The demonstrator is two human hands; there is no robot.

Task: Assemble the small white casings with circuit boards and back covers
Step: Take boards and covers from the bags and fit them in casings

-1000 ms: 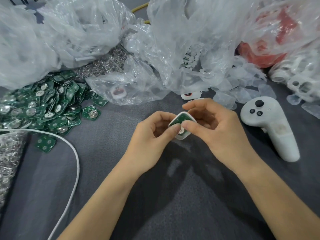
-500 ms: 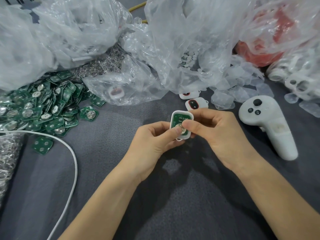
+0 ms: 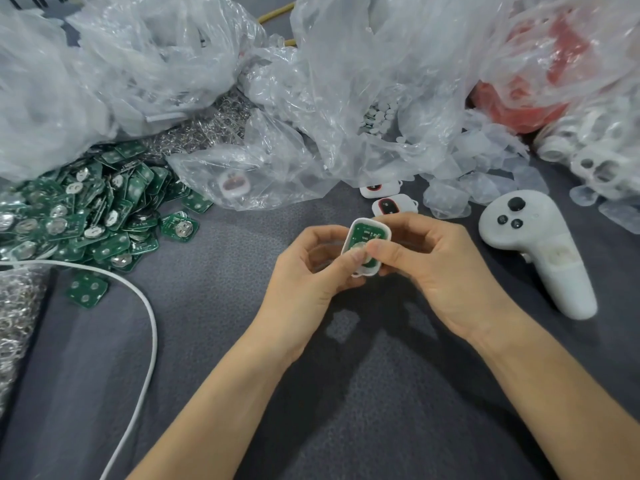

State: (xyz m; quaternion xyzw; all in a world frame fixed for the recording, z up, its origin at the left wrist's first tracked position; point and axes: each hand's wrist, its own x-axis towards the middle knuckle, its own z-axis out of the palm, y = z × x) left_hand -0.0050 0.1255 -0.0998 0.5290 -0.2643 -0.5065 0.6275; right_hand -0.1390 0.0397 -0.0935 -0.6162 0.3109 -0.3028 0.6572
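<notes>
Here we are mid-assembly: the white casing (image 3: 374, 224) is up off the desk (image 3: 242, 341), held just right of the frame's centre with its open back facing us. A green circuit board (image 3: 369, 235) is already sitting inside it. No back cover is on it yet, so by my reckoning this unit is at the board-seating step with the closing still to do. The left hand (image 3: 311, 271) grips the casing from the left, fingers curled behind it and its thumb (image 3: 356, 258) pressing on the lower part of the board. The right hand (image 3: 436, 268) holds it from the right in the same way, and its thumb (image 3: 377, 247) lies on the board beside the other. Both hands are closed snugly around the piece, nothing slack. Just above the hands, two finished units (image 3: 394, 205) with red-ringed faces lie on the desk, so at least a couple look done. Plenty is left, though: a big heap of loose boards (image 3: 86, 209) fills the left of the frame. Clear plastic pieces (image 3: 485, 174) spill from bags at the upper right, though I can't tell whether those are the covers.
</notes>
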